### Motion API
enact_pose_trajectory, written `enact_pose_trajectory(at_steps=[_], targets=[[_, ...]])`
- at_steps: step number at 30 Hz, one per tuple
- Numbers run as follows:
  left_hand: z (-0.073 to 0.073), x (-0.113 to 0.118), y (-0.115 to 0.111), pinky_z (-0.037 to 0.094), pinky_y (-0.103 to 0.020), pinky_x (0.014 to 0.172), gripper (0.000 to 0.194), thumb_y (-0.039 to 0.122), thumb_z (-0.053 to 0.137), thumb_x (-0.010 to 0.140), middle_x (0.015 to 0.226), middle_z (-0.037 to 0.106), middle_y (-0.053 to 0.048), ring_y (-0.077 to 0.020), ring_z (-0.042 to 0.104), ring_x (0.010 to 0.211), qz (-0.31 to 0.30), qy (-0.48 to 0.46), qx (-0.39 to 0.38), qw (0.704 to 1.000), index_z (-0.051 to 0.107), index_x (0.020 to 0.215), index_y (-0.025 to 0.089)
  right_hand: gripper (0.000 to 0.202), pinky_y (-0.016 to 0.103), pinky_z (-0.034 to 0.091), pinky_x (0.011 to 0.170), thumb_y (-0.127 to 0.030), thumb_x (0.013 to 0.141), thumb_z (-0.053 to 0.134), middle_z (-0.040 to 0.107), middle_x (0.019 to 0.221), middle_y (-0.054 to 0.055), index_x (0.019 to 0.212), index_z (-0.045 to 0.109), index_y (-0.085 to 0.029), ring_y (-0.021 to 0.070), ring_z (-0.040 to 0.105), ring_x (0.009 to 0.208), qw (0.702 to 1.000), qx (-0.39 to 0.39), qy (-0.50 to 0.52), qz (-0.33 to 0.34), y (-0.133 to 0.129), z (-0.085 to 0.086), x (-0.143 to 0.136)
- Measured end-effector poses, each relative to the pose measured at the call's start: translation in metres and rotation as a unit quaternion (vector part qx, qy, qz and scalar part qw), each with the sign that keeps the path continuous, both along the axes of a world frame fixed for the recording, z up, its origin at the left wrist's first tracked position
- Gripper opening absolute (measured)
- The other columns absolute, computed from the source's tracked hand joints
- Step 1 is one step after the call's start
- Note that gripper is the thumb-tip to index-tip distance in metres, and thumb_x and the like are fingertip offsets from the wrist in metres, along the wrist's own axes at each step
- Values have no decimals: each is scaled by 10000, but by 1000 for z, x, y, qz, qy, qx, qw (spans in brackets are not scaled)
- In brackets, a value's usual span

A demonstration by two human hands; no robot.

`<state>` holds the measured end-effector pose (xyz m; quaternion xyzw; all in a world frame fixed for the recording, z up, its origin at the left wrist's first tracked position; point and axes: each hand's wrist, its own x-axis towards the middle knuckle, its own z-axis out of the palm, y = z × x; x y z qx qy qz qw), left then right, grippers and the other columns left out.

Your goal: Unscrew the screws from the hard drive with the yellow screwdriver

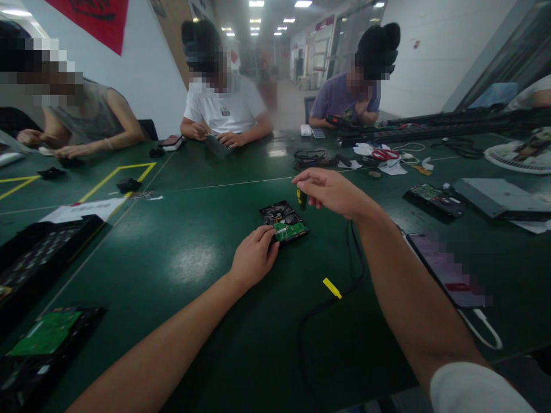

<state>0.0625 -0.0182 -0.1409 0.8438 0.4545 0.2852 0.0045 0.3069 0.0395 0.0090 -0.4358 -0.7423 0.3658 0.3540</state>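
Note:
A hard drive [282, 213] lies flat on the green table in front of me, its green circuit board [290, 230] facing up at the near end. My left hand [256, 252] grips the drive's near left corner, fingers over the edge of the board. Above and to the right of the drive, my right hand [329, 192] is closed around a screwdriver with a yellow and black handle [301, 198]. The handle points downward from the fingers; I cannot make out the tip. Both hands are in plain view.
To the right lie another drive [434, 201], a grey metal box [503, 196] and a phone [445, 268]. A black cable [316, 310] and yellow tag [332, 288] lie nearby. Another circuit board [45, 332] is at lower left. Several people sit across the table.

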Motion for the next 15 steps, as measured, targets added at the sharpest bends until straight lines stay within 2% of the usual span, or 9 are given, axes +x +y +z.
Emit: enact_pose_trajectory(at_steps=[4, 9, 12, 15], targets=[[2, 1, -1, 600, -489, 1036, 322, 307, 538, 1046, 1378, 646, -148, -299, 666, 1233, 1, 0, -4, 1000, 601, 1338, 187, 158, 247, 440, 516, -360, 961, 687, 681, 763, 15, 933, 724, -209, 148, 597, 648, 999, 31, -26, -35, 0, 1, 3], [1, 0, 0, 602, -496, 1039, 326, 304, 545, 1040, 1380, 647, -143, -304, 669, 1239, 0, -3, -1, 1000, 601, 1344, 203, 140, 262, 427, 539, -305, 875, 763, 686, 723, 19, 828, 682, -201, 154, 597, 630, 994, 36, -36, -92, 1, -1, 1], [1, 0, 0, 603, -498, 1040, 325, 308, 539, 1044, 1383, 645, -146, -306, 667, 1244, 1, -1, -2, 1000, 600, 1344, 199, 92, 258, 446, 542, -293, 923, 717, 727, 812, 21, 887, 711, -208, 130, 587, 603, 997, 37, -18, -60, 0, 0, 0], [1, 0, -1, 603, -498, 1040, 322, 309, 538, 1044, 1380, 646, -145, -306, 667, 1242, 1, -2, 1, 1000, 601, 1340, 199, 162, 243, 449, 526, -316, 996, 650, 763, 922, 30, 916, 744, -211, 102, 570, 576, 999, 31, -14, -15, -1, 1, -1]])
